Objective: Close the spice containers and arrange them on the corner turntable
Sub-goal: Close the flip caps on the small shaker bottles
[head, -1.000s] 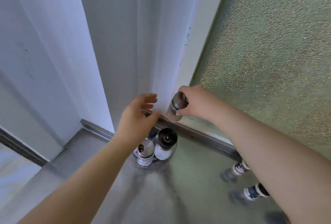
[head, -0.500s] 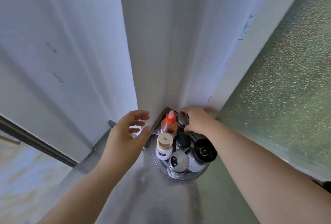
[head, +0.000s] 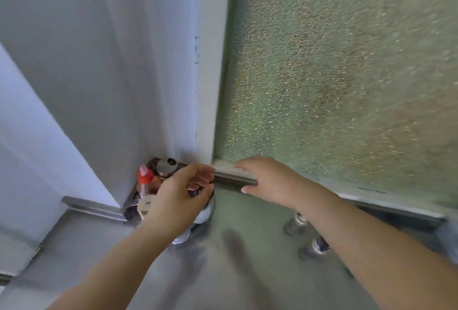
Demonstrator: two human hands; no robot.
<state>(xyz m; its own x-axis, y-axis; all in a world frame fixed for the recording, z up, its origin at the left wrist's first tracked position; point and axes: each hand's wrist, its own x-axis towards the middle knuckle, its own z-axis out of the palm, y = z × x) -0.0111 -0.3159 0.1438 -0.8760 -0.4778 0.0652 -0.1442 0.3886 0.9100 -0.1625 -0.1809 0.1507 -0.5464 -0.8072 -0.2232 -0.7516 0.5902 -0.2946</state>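
Since half a second ago the right hand (head: 269, 179) has left the shaker (head: 166, 167) at the back of the corner turntable (head: 209, 210) and hangs open, holding nothing, by the window ledge (head: 235, 181); the left hand (head: 181, 200) has come over the crowded containers, fingers curled, grip unclear; two spice containers (head: 307, 235) stand apart on the counter (head: 235, 272).
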